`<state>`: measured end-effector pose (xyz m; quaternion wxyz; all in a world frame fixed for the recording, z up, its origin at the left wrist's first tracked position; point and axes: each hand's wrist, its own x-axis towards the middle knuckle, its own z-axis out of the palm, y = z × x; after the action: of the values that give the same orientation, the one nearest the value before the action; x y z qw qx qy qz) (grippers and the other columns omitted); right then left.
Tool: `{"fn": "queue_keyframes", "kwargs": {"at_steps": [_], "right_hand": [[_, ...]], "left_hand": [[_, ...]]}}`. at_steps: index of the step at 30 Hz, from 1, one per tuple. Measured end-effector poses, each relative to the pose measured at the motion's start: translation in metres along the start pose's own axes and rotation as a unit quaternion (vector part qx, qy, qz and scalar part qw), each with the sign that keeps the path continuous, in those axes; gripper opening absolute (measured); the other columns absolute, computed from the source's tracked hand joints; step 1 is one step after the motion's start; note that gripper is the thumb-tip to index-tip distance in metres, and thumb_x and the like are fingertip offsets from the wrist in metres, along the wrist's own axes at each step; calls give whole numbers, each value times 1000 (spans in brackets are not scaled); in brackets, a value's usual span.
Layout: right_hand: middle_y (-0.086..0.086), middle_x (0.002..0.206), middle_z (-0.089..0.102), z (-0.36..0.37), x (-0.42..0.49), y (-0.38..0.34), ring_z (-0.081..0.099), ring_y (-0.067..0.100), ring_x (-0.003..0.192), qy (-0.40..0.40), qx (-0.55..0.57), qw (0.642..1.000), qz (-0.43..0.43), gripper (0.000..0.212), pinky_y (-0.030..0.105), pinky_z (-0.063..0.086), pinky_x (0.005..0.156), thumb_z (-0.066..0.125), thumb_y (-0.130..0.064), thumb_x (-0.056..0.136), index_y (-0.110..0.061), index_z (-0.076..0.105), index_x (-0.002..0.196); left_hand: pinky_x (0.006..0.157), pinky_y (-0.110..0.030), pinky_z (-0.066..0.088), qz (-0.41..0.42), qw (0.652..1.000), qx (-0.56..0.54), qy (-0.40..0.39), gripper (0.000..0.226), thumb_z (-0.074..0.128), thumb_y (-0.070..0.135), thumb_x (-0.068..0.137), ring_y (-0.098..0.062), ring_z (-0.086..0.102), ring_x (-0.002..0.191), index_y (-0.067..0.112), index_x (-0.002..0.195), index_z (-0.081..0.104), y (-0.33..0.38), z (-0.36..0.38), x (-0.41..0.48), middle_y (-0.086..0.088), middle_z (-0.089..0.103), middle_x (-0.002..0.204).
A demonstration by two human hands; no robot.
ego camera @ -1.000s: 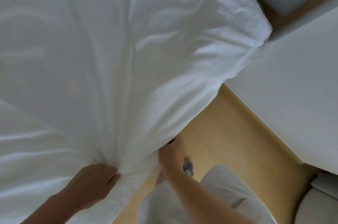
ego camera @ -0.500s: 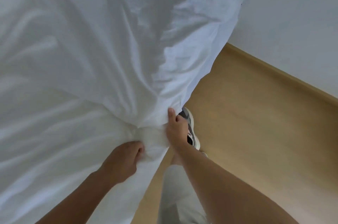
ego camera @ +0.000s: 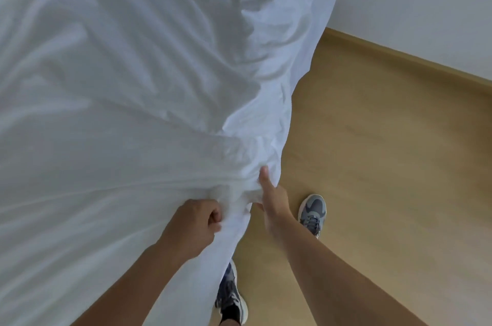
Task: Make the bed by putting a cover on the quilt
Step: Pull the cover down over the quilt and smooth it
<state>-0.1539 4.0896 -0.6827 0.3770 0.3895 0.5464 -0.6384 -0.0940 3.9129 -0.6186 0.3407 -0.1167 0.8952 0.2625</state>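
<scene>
Bunching crumpled white fabric quilt cover [ego camera: 133, 112] in fisted left hand [ego camera: 195, 223], pinching its edge under thumb of right hand [ego camera: 274, 199] (fingers hidden). Could slip free if pinched loosely.

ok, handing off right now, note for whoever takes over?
Left hand: grips a bunch of the cover near its edge.
Right hand: pinches the cover edge beside it, thumb on top, fingers hidden.
Cover: white, spreads ahead and left; its edge hangs above the floor.
Done: unclear, the quilt can't be told from the cover.
Left: check the quilt is in, then straighten the cover.
</scene>
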Motion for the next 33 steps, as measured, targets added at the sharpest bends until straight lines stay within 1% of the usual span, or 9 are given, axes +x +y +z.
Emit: {"fn": "queue_keyframes", "kwargs": {"at_steps": [7, 10, 14, 18, 21, 25, 27, 30, 33], "right_hand": [[4, 87, 68, 6, -25, 73, 63, 21, 78, 185, -92, 978, 28, 59, 40, 56, 83, 58, -67, 88, -9, 65, 93], [2, 107, 73, 20, -44, 97, 67, 22, 100, 59, 37, 996, 58, 72, 42, 52, 99, 55, -82, 77, -17, 65, 107], [2, 117, 74, 43, -71, 128, 70, 23, 109, -76, 85, 993, 7, 71, 46, 52, 102, 68, -64, 80, -14, 61, 130], [-1, 102, 75, 57, -92, 153, 71, 20, 94, 111, 37, 990, -73, 63, 42, 58, 88, 75, -63, 77, -14, 65, 115], [-4, 96, 70, 53, -97, 168, 66, 14, 87, 179, 71, 973, -126, 54, 32, 54, 76, 60, -69, 86, -18, 65, 101], [3, 73, 49, 41, -90, 223, 47, 20, 65, 291, 45, 951, -93, 89, 31, 39, 58, 46, -81, 83, 7, 58, 88], [8, 76, 50, 37, -94, 254, 48, 23, 68, 307, 16, 950, -43, 94, 34, 40, 61, 40, -80, 86, 11, 59, 95], [2, 89, 61, 49, -101, 282, 58, 23, 86, 225, -24, 974, -30, 70, 37, 48, 76, 38, -77, 91, -13, 66, 89], [-10, 90, 65, 64, -120, 315, 63, 10, 82, 50, 14, 999, 10, 65, 30, 53, 74, 38, -82, 86, -27, 63, 109]], "left_hand": [[63, -13, 47, 67, 986, -9, -153, 22, 70, 11, 86, 2, 58, 65, 29, 77, 59, -42, 29, -69, 14, 60, 68], [80, -29, 50, 119, 991, 32, -60, 12, 64, 23, 86, -4, 54, 82, 28, 90, 54, -56, 54, -89, 17, 54, 89], [69, -32, 48, 149, 970, 177, 79, 58, 83, 56, 50, -16, 53, 80, 28, 91, 54, -89, 57, -114, 10, 53, 90], [55, -24, 40, 128, 978, 147, 78, 39, 84, 12, 65, -16, 61, 66, 25, 80, 51, -138, 64, -137, 10, 62, 75], [71, -30, 46, 106, 991, 69, 45, 8, 58, 16, 91, -23, 63, 90, 19, 97, 56, -168, 76, -151, 5, 63, 99], [84, -34, 50, 162, 981, 108, 7, 40, 70, 45, 83, -18, 53, 101, 19, 110, 55, -195, 104, -177, 5, 55, 108], [75, -34, 51, 147, 977, 151, -9, 31, 74, 29, 81, -20, 61, 94, 18, 102, 54, -203, 117, -194, 2, 60, 100], [49, -30, 48, 134, 972, 188, 38, 34, 74, -2, 59, -24, 63, 59, 16, 78, 53, -215, 136, -212, -2, 60, 67], [68, -36, 53, 135, 975, 154, 82, 23, 59, -3, 75, -29, 64, 79, 12, 92, 57, -223, 148, -223, -8, 64, 86]]}}
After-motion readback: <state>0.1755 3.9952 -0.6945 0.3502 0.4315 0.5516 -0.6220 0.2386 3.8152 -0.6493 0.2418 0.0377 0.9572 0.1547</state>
